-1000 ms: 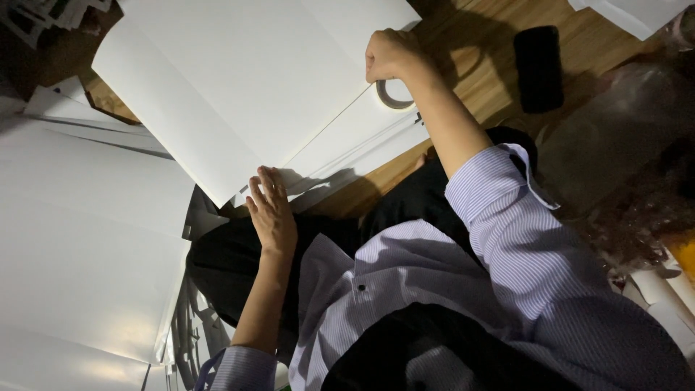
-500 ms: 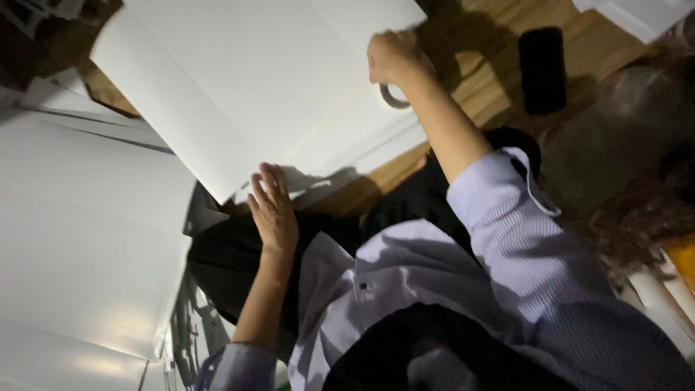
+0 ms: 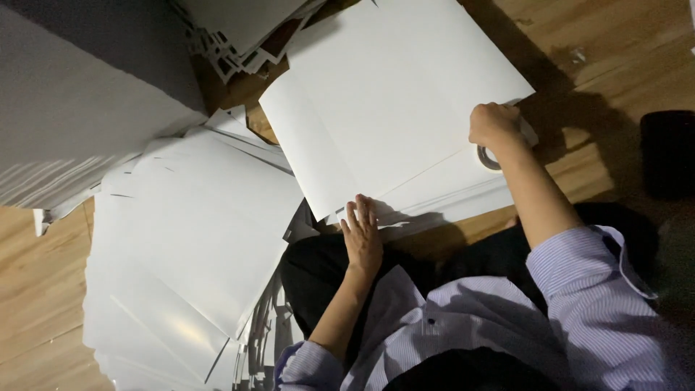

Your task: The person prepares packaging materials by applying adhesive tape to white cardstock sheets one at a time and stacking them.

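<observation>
Left hand [image 3: 363, 235] flat on sheets [image 3: 391, 116] — right hand [image 3: 494, 124] grasps tape roll [image 3: 492, 156].

A big sheet of card [image 3: 384, 108] lies on the floor [image 3: 608, 43] in the upper middle of the frame. A roll of tape [image 3: 492, 153] sits on its right edge. A pile of sheets [image 3: 188, 239] lies at the lower left. A box [image 3: 670, 152] sits at the far right.

Flattened white carton blanks [image 3: 391, 108] lie stacked on the wooden floor [image 3: 43, 289]. A second white heap [image 3: 195, 239] lies beside them, leftward. No labels, signs or screens visible.
</observation>
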